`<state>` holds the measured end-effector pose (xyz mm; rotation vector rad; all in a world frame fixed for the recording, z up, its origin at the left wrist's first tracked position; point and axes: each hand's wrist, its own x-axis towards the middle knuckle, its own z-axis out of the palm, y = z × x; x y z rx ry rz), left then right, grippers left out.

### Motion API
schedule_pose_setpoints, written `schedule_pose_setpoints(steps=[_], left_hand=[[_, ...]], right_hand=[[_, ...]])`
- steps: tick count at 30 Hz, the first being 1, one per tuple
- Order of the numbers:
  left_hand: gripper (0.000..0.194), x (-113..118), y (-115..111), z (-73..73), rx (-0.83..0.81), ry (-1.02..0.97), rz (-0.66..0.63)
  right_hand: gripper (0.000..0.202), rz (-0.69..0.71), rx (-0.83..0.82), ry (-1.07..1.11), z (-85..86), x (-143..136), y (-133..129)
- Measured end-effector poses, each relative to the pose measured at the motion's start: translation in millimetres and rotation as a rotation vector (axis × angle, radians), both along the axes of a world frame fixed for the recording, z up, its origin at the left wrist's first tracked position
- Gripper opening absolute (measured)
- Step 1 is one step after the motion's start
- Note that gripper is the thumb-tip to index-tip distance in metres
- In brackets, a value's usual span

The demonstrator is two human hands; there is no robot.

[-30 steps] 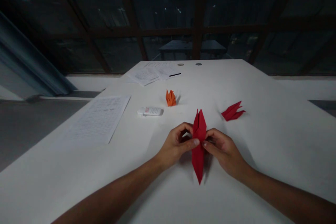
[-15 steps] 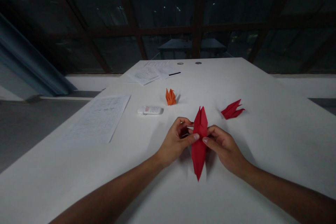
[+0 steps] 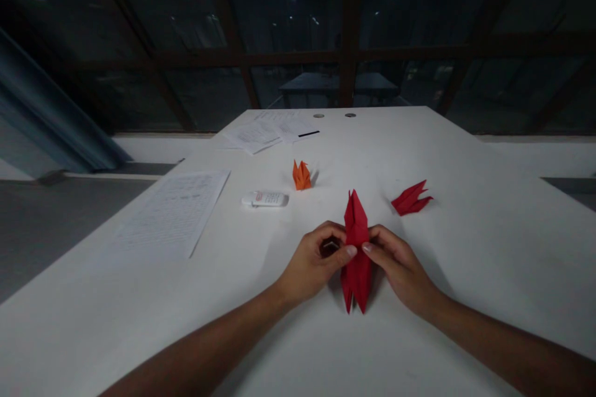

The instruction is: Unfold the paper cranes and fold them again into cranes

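Observation:
Between my two hands stands a long piece of folded red origami paper (image 3: pixel 357 232), pointed at both ends, its lower end split into two points. My left hand (image 3: pixel 319 257) pinches its left edge, thumb on the front and fingers behind. From the other side my right hand (image 3: pixel 393 260) grips the right edge the same way, thumb tip in front. Beyond my right hand lies a smaller folded red origami figure (image 3: pixel 412 198) with pointed tips. A small orange origami figure (image 3: pixel 302 175) stands beyond my left hand.
A white correction-tape-like object (image 3: pixel 264 199) with printing lies left of centre. A written sheet (image 3: pixel 172 211) is at the left, and more papers (image 3: pixel 261 132) with a thin black strip (image 3: pixel 308 133) lie farther back. Two round discs sit near the white table's (image 3: pixel 372 155) far edge.
The red paper's lower end, a single point before, now shows two separate points, and its upper points look closer together. Both hands keep their pinch at its sides.

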<state>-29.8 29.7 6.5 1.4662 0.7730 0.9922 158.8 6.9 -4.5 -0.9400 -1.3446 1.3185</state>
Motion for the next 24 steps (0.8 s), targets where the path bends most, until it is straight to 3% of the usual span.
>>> schedule_pose_setpoints(steps=[7, 11, 17, 24], left_hand=[[0.035, 4.1, -1.7, -1.2, -0.117, -0.12, 0.063], [0.046, 4.3, -1.9, -2.7, -0.149, -0.204, 0.032], [0.037, 2.3, -1.8, -1.1, -0.173, -0.178, 0.017], [0.045, 2.8, -1.1, 1.4, -0.191, -0.156, 0.023]], right_hand=[[0.025, 0.048, -0.042, 0.024, 0.9, -1.3, 0.5], [0.027, 0.032, -0.047, 0.001, 0.7, -1.3, 0.3], [0.027, 0.045, -0.065, -0.034, -1.9, -1.3, 0.6], [0.024, 0.05, -0.055, -0.015, -2.7, -2.2, 0.2]])
